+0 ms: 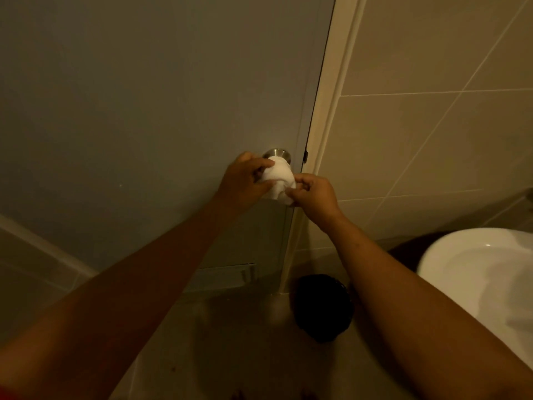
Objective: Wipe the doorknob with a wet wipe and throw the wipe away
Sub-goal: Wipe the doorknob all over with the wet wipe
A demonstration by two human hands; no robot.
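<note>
A white wet wipe (279,179) is draped over the metal doorknob (277,154) on the grey-blue door (144,111). Only the knob's round base plate shows above the wipe. My left hand (245,180) grips the wipe from the left, fingers wrapped round it. From the right, my right hand (313,196) pinches the wipe's lower edge. Both forearms reach up from the bottom of the view.
A dark round bin (321,307) stands on the floor below the knob, right of the door edge. A white washbasin (484,278) fills the lower right. The cream door frame (331,96) and beige tiled wall (432,82) lie to the right.
</note>
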